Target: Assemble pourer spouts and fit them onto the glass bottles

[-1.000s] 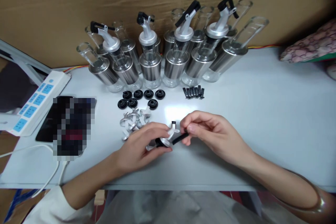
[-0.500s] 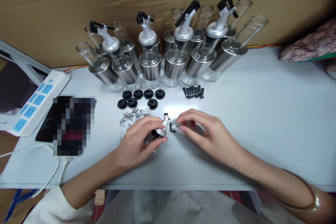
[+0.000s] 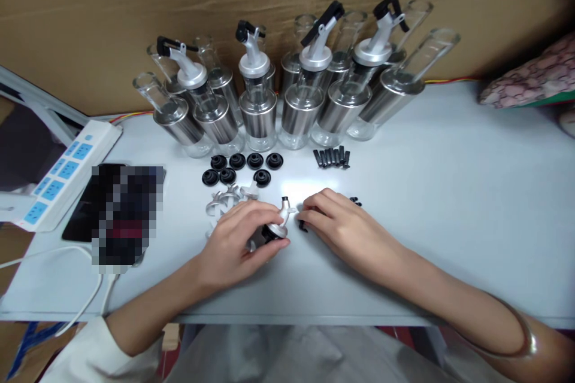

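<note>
Between thumb and fingers, my left hand (image 3: 240,236) grips a silver pourer spout (image 3: 284,215) with a black stopper base (image 3: 268,233). Its narrow tip points up and away from me. Close by on the right, my right hand (image 3: 348,224) is closed, fingertips pinching a small black lever (image 3: 303,226), mostly covered by the fingers. Several loose silver pourer spouts (image 3: 216,203) lie just beyond my left hand and are partly hidden by it. Small black parts (image 3: 356,201) show past the knuckles of my right hand.
Several black round stoppers (image 3: 255,161) and a row of black pins (image 3: 331,157) lie farther back. Behind them stand glass-and-steel bottles (image 3: 258,116), some with pourers fitted. A power strip (image 3: 58,176) and phones (image 3: 81,209) with a white cable (image 3: 96,287) are on the left.
My right hand has moved in, its fingers closing on the black lever and drawing it slightly right. My left hand still holds the spout almost in place.
</note>
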The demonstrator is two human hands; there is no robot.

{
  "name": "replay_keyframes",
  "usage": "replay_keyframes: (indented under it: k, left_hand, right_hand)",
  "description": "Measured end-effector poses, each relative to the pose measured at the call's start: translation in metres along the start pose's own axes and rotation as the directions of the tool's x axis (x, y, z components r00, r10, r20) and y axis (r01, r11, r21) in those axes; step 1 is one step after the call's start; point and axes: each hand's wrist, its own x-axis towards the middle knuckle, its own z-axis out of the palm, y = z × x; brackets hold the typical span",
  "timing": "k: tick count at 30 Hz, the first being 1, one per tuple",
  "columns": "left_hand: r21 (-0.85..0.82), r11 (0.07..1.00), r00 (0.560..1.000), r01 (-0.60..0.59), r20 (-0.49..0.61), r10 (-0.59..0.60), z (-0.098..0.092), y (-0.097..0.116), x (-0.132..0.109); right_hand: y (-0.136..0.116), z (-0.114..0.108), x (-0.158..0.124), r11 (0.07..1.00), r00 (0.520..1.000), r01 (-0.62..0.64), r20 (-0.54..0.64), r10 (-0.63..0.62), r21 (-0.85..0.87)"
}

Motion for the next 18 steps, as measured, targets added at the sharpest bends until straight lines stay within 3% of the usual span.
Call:
replay_keyframes:
  k: [8, 14, 18]
  left_hand:
    - [-0.048, 0.999, 0.998, -0.004, 0.057, 0.007, -0.001, 0.001, 0.0]
    - [-0.047, 0.999, 0.993, 0.0, 0.117, 0.005, 0.0, 0.002, -0.001]
    - [-0.039, 0.999, 0.991, -0.004, 0.131, 0.009, 0.001, 0.0, -0.002]
  right_hand:
    - [0.002, 0.001, -0.001, 0.999, 0.999, -0.036, -0.011, 0.036, -0.041]
    - [-0.002, -0.008, 0.0, 0.963, 0.961, -0.201, -0.153, 0.229, 0.179]
    - [-0.005, -0.013, 0.001, 0.925, 0.927, -0.279, -0.181, 0.33, 0.258]
